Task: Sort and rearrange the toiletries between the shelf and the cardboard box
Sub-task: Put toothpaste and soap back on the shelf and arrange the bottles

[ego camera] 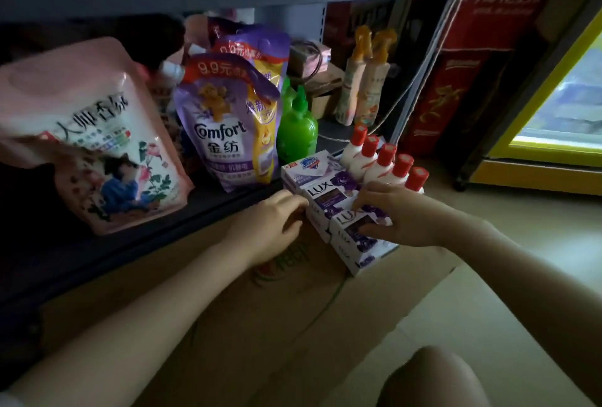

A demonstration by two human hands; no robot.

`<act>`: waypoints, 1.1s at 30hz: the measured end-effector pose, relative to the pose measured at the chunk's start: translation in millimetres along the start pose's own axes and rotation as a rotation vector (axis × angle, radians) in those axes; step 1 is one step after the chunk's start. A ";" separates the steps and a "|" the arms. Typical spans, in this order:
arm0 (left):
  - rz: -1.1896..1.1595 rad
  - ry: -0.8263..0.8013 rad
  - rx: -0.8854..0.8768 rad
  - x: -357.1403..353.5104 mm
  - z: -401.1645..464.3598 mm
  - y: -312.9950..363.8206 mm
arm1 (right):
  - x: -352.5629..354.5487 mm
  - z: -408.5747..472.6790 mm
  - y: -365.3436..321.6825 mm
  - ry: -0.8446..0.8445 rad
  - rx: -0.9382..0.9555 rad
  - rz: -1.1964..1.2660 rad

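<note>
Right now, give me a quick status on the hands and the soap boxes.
Left hand touching the side of the LUX soap boxes. Right hand gripping the front box. White red-capped bottles crowd right behind; nothing blocks the hands.

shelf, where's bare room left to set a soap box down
Bare shelf board shows between the green bottle and the spray bottles. It is crowded from the pink pouch to the Comfort pouches, and around the red-capped bottles and Lux boxes.

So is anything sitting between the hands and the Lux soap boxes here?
Nothing visible. The right hand already rests its fingers on the nearest Lux soap boxes, and the left hand touches the stack's left side.
</note>
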State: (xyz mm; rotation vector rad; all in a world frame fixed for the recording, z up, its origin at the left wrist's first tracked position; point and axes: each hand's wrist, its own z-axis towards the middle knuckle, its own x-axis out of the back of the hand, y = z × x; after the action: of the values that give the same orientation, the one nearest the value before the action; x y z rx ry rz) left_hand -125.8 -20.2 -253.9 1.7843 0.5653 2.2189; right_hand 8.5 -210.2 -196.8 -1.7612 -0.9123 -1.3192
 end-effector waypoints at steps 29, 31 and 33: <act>-0.304 0.251 0.442 -47.9 -4.0 38.9 | 20.3 5.2 29.2 0.103 0.464 0.101; -0.314 0.259 0.477 -51.0 4.7 40.8 | 39.6 6.8 30.9 0.206 0.453 0.295; -0.280 0.253 0.486 -51.6 9.8 42.5 | 56.1 9.2 36.3 0.282 0.423 0.455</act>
State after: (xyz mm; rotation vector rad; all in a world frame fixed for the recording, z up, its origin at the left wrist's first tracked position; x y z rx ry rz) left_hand -102.2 -78.4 -278.9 1.4909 1.4169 2.2464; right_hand 56.4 -213.2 -149.4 -1.3110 -0.5383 -0.9594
